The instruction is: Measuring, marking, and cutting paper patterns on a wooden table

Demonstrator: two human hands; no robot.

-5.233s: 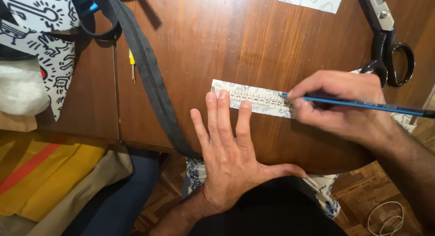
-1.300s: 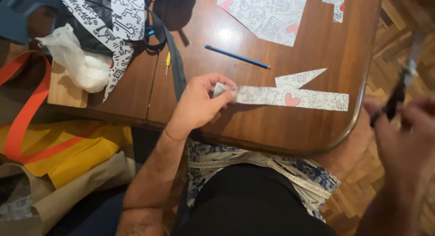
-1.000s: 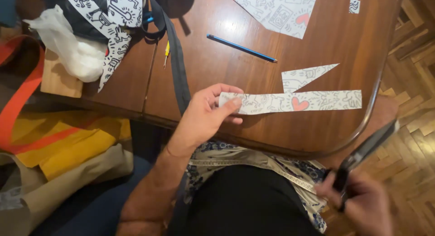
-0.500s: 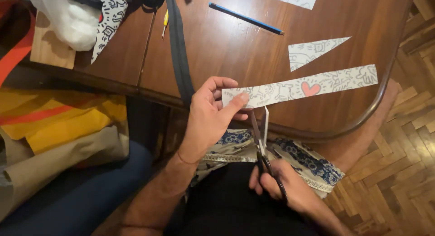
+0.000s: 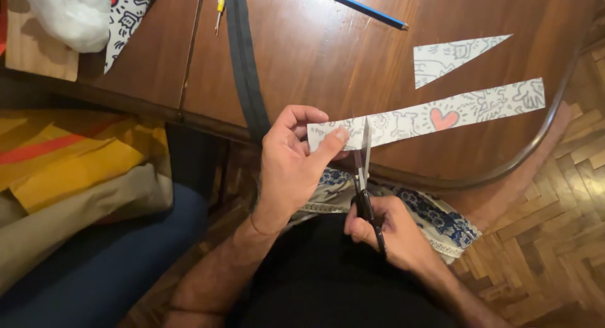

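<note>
At the table's edge, our left hand (image 5: 291,161) pinched the light, floppy printed fabric strip (image 5: 435,117) close beside the blades; our right hand (image 5: 387,230) gripped the scissors (image 5: 362,170).

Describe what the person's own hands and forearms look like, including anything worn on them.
Both the left hand and the right hand are bare: no gloves, and no rings show. Both forearms are uncovered, with no sleeve reaching them. A thin band seems to circle the left wrist.
</note>
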